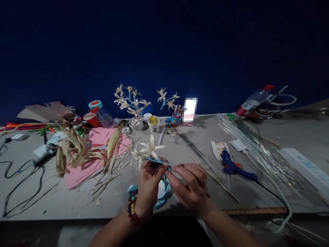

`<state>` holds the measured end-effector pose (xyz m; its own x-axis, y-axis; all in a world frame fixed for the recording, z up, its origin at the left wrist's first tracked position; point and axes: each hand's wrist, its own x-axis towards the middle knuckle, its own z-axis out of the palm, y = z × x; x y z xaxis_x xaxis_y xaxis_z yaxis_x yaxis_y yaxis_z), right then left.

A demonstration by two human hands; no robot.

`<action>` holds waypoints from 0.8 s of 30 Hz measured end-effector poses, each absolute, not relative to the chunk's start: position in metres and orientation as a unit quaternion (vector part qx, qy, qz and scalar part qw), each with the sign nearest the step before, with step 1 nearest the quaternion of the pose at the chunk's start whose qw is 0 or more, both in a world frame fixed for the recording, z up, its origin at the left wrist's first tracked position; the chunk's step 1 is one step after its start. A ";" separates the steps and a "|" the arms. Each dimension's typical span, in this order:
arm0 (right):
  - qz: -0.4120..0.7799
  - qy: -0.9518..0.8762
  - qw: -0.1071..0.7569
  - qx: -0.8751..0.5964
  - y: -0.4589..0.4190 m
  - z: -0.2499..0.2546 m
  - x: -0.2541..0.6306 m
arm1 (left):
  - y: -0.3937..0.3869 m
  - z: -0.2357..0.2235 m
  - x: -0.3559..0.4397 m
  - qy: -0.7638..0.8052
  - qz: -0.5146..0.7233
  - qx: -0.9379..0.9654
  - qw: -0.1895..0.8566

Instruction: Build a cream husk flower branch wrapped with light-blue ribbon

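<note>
My left hand [151, 181] is closed around the blue-wrapped stem of a cream husk flower [151, 147], whose pointed petals spread above the fingers. My right hand [189, 185] pinches blue tape at the stem's right end, close to the left fingertips. Beneath both hands a roll of light blue tape [161, 190] lies on the table, partly hidden by the left hand. Behind them, finished branches of similar flowers [132, 101] stand upright, with a smaller flower branch [167, 99] to their right.
Dried corn husks [74, 147] lie over pink paper [84, 173] at left. A blue glue gun [236, 166], thin wires [197, 149], a wooden stick [221, 183] and a white power strip [305, 168] are at right. A white cup [154, 127] and a tilted bottle [253, 103] stand at the back.
</note>
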<state>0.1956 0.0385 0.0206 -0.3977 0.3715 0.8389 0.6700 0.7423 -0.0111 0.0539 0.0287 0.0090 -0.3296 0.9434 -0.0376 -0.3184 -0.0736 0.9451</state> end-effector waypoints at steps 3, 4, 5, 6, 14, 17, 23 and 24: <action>-0.168 -0.813 0.461 -0.314 0.038 0.020 0.196 | 0.027 0.010 0.053 0.469 0.657 0.337 0.485; -0.162 -0.813 0.464 -0.313 0.038 0.020 0.197 | 0.027 0.011 0.052 0.469 0.656 0.342 0.482; -0.154 -0.814 0.467 -0.310 0.038 0.020 0.198 | 0.026 0.012 0.051 0.470 0.655 0.348 0.479; -0.146 -0.814 0.472 -0.304 0.037 0.020 0.198 | 0.025 0.014 0.050 0.473 0.653 0.352 0.475; -0.098 -0.804 0.500 -0.307 0.033 0.026 0.196 | 0.017 0.028 0.039 0.552 0.579 0.437 0.410; -0.042 -0.804 0.519 -0.288 0.035 0.035 0.197 | 0.013 0.028 0.034 0.524 0.571 0.486 0.404; 0.035 -0.848 0.476 -0.229 0.048 0.047 0.210 | 0.010 0.027 0.027 0.485 0.563 0.523 0.418; 0.029 -0.856 0.472 -0.209 0.051 0.047 0.212 | 0.010 0.026 0.026 0.474 0.565 0.532 0.417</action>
<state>0.2121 0.0506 0.0472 -0.4669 0.3853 0.7960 0.3313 0.9108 -0.2465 0.0257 0.0099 0.0257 -0.0870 0.9749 0.2047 0.0330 -0.2026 0.9787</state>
